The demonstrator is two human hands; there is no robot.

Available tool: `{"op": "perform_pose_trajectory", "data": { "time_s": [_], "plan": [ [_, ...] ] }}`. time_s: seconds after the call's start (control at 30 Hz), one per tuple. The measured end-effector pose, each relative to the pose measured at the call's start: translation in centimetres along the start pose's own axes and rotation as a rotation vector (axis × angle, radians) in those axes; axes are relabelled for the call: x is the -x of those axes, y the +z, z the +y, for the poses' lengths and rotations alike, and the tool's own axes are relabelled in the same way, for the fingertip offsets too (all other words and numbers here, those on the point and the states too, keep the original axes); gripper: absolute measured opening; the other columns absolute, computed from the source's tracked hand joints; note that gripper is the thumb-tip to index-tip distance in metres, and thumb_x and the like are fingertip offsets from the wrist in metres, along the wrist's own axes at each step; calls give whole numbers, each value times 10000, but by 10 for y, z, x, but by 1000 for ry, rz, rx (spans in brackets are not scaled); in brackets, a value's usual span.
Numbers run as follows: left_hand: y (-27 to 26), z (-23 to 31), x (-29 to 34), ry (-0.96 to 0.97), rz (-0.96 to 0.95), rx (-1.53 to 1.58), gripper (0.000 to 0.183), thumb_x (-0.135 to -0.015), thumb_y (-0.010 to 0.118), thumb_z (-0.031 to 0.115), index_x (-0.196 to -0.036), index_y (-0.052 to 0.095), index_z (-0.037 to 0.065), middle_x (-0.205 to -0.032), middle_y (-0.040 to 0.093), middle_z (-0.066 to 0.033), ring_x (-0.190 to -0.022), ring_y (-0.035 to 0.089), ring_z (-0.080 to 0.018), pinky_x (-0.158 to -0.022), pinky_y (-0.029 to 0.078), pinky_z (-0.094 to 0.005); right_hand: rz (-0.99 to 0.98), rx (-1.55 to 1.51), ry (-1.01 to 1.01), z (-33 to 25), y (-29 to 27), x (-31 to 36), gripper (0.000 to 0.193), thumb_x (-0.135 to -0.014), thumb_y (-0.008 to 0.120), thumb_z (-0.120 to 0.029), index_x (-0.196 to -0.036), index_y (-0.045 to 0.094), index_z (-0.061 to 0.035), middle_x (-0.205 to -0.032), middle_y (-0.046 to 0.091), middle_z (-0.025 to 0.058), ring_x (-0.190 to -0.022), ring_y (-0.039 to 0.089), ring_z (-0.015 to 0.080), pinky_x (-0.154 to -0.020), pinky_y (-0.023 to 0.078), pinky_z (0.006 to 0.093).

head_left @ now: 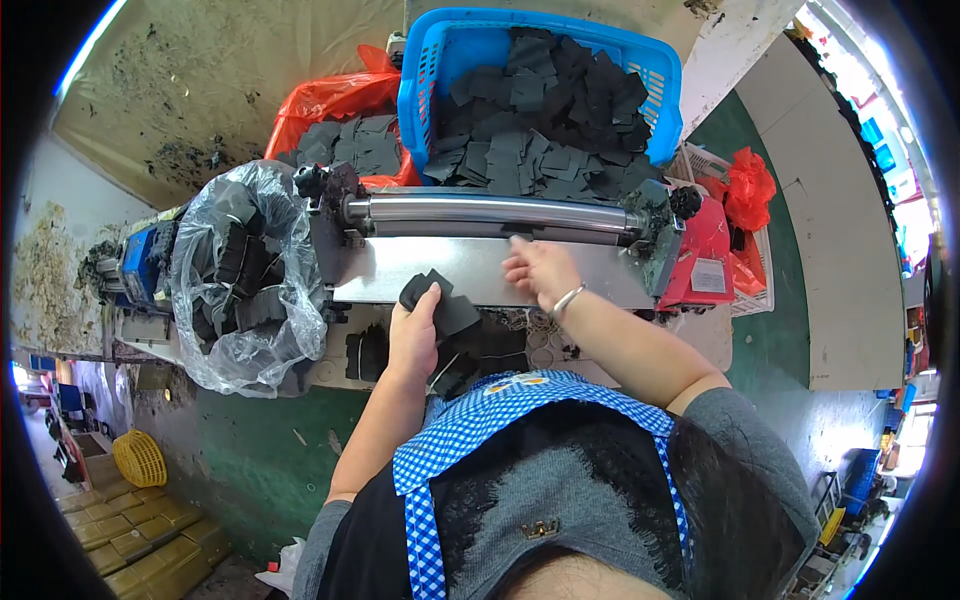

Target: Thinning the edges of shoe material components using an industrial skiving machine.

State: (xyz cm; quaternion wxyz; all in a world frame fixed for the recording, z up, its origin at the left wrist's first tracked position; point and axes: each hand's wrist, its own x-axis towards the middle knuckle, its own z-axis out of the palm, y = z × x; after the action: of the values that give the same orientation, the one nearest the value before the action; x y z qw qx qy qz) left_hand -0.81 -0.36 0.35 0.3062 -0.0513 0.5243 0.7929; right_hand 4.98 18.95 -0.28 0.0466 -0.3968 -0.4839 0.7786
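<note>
My left hand (412,338) is closed on a small stack of thin black square pieces (455,312), its thumb pressing on top, in front of the machine's metal plate (400,262). Over that plate, my right hand (543,272) reaches toward the shiny roller (490,211). Its fingers are loosely bent and apart, with nothing visible between them. By the fingertips, a dark piece (522,229) lies at the roller's lower edge; whether they touch it I cannot tell.
Behind the roller stands a blue basket (411,90) heaped with black pieces. A red bag (320,97) of pieces sits beside it. At left is a clear plastic bag (190,250) of dark bundles. Tied black bundles (500,347) lie below the plate. The machine's red housing (705,250) is at right.
</note>
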Motion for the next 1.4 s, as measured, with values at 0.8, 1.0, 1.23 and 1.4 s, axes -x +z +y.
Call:
{"op": "perform_pose_trajectory", "data": {
  "time_s": [0.8,1.0,1.23,1.4],
  "plan": [
    [-14,5,6,493,216,-672,260,-776,724,188,-782,587,-32,-680,608,-39,-602,527,-70,-553,456,-246,-20,167,75,-3,7,10,276,-919,521,-264,-962,542,7,-803,634,144,-609,633,170,-514,512,248],
    [-5,-13,11,156,-84,-238,158,-811,656,55,-942,638,-31,-835,645,-41,-720,585,-92,-664,473,-226,-345,681,-606,26,32,56,273,-788,670,-220,-945,652,2,-846,667,130,-746,648,191,-661,505,290],
    [-12,3,12,-62,-218,-363,114,-822,654,83,-855,647,-26,-752,621,-7,-649,544,-49,-583,449,-191,-405,697,-298,25,14,32,198,-869,585,-169,-875,634,22,-816,650,101,-692,641,157,-631,513,264],
    [-12,6,13,162,52,-534,201,-795,694,147,-684,603,7,-578,541,35,-491,457,-33,-455,401,-203,-28,-16,146,-2,-2,-7,273,-932,467,-240,-944,562,16,-843,643,163,-627,643,189,-503,509,241]
  ]
}}
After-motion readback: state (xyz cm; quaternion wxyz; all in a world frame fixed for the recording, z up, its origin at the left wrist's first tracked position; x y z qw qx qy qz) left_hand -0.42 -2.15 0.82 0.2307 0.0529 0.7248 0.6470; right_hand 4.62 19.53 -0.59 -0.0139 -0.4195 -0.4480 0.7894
